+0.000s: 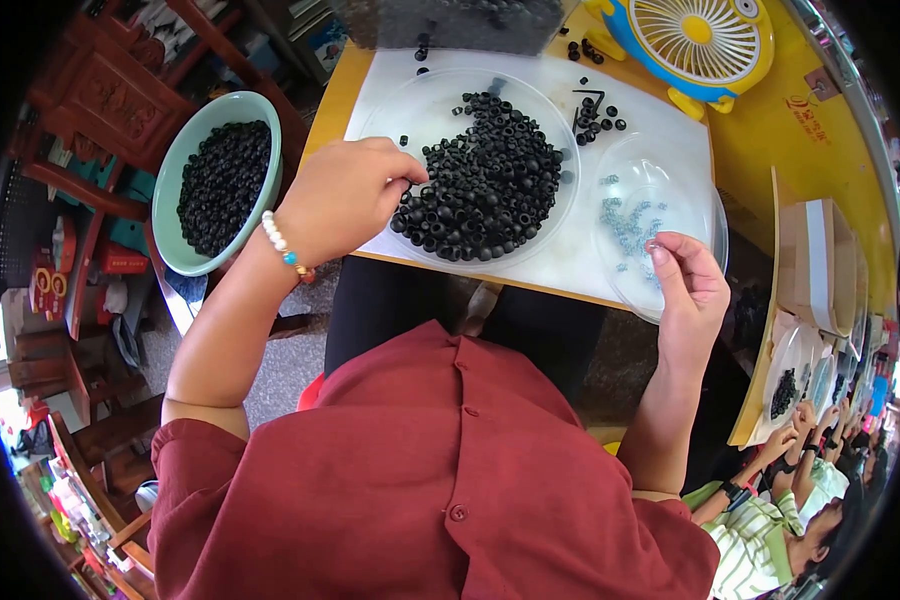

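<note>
My left hand [355, 190], with a beaded bracelet [278, 240] at its wrist, is closed in a pinch at the left edge of a heap of small black hollow cylindrical pieces [490, 180]. What its fingertips grip is hidden among the black pieces. The heap lies in a wide clear round tray [385, 110]. On the right, my right hand [692, 280] pinches a tiny clear piece [653, 246] between thumb and forefinger. It is over the near right part of a second clear tray [660, 160], where small pale-blue transparent pieces [630, 225] are scattered.
A pale green basin [165, 200] full of black pieces stands left of the table. Loose black pieces and a black hex key [592, 93] lie beyond the trays. A yellow and blue fan [695, 50] stands at the back right. Other people [760, 540] work at the far right.
</note>
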The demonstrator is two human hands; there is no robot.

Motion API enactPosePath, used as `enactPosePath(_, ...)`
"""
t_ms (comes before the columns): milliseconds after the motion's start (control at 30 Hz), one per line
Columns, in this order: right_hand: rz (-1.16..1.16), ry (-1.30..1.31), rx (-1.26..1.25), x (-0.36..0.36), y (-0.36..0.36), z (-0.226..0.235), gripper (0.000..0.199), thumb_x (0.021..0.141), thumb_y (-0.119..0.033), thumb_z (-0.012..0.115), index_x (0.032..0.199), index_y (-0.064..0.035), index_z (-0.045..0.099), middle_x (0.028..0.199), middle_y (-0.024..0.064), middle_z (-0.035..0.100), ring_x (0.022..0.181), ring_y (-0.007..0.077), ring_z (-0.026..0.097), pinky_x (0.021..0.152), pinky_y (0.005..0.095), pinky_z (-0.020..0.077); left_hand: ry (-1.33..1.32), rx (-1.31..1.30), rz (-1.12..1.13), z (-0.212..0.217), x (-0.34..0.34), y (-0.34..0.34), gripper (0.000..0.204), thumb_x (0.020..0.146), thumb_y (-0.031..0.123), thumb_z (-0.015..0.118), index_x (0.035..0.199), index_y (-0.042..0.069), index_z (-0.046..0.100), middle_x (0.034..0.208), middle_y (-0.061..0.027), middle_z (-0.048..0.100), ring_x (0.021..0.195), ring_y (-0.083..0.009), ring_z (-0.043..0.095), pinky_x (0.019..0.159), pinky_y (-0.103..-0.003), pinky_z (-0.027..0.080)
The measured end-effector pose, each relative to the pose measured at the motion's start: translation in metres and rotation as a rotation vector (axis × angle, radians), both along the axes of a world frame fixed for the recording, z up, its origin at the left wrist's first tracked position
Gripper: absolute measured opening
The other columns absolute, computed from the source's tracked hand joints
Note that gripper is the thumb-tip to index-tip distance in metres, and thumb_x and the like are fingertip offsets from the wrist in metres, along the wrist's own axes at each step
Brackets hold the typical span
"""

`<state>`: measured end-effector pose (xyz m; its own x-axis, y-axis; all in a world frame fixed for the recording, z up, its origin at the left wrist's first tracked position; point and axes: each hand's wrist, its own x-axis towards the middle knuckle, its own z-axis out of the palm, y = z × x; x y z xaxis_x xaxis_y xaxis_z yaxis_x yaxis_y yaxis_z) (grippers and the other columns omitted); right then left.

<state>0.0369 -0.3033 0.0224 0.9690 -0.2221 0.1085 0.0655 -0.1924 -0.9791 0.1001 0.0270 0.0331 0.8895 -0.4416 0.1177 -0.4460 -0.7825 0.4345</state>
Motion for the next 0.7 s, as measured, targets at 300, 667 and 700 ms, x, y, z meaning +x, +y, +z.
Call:
enactPosePath(300, 0.378, 0.131, 0.548, -0.014, 0.057, 0.012, 0.014, 0.083, 0.004, 0.062, 0.097, 0.0043, 0.061, 0.09, 0.0062, 0.063, 0.083, 0.0092, 0.059, 0.075, 0.0203, 0.0473, 1.118, -1.54, 0.133, -0.013, -0.061, -0.029, 0.022, 0.085, -0.001, 0.059, 0.108, 0.0, 0.06, 0.101, -0.0114, 0.063, 0.088, -0.0183, 0.065, 0.075, -0.027, 0.055)
enactPosePath(667, 0.518, 0.133, 0.587, -0.025, 0.09, 0.018, 0.014, 0.083, 0.007, 0.061, 0.096, 0.004, 0.06, 0.092, 0.0081, 0.063, 0.086, 0.0124, 0.061, 0.077, 0.0232, 0.0493, 1.152, -1.796, 0.065, -0.024, -0.088, -0.053, 0.025, 0.087, 0.0, 0.059, 0.112, 0.003, 0.06, 0.101, -0.0127, 0.065, 0.089, -0.0192, 0.066, 0.079, -0.029, 0.056)
enactPosePath(700, 0.517, 0.133, 0.589, -0.026, 0.09, 0.019, 0.014, 0.083, 0.007, 0.061, 0.096, 0.004, 0.06, 0.092, 0.0081, 0.063, 0.086, 0.0124, 0.061, 0.077, 0.0232, 0.0493, 1.116, -1.76, 0.066, -0.024, -0.089, -0.054, 0.025, 0.086, 0.0, 0.059, 0.111, 0.003, 0.061, 0.1, -0.0127, 0.065, 0.089, -0.0195, 0.066, 0.079, -0.03, 0.056)
